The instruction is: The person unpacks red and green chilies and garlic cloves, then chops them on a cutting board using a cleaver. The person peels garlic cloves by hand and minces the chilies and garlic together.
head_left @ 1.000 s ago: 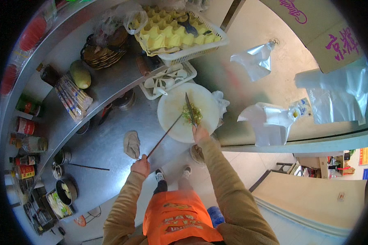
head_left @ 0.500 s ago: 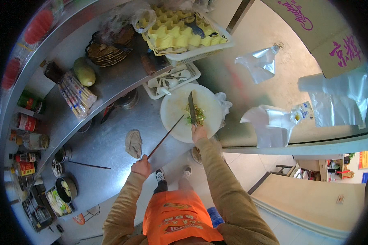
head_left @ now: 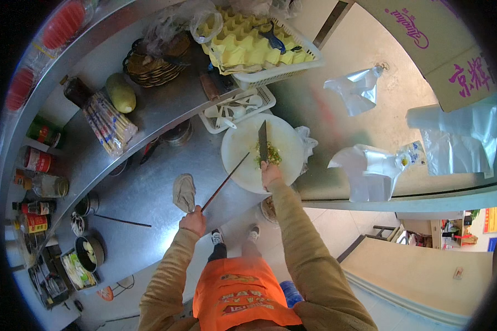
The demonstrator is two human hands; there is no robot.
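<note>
My right hand (head_left: 270,174) is closed round the handle of a kitchen knife (head_left: 263,138), whose dark blade points away from me over the round white cutting board (head_left: 234,148). Chopped green bits (head_left: 272,156), perhaps scallion, lie on the board, mostly right of the blade. My left hand (head_left: 194,222) grips the lower end of a long thin reddish-brown stick (head_left: 225,182). The stick slants up to the right, its far tip by the board's left part. Just beyond my left hand a crumpled grey-beige cloth (head_left: 184,191) lies on the metal counter (head_left: 143,190).
White baskets hold spoons (head_left: 229,113) and yellow egg trays (head_left: 248,41) beyond the board. A raised shelf (head_left: 154,113) carries a green gourd (head_left: 120,94) and packed chopsticks (head_left: 109,122). Another thin stick (head_left: 124,221) and a pot (head_left: 88,254) stand left. Plastic bags (head_left: 370,168) hang right.
The view has shifted slightly. My right hand and the knife have moved a little farther away, and the blade shows broader. My left hand still grips the stick.
</note>
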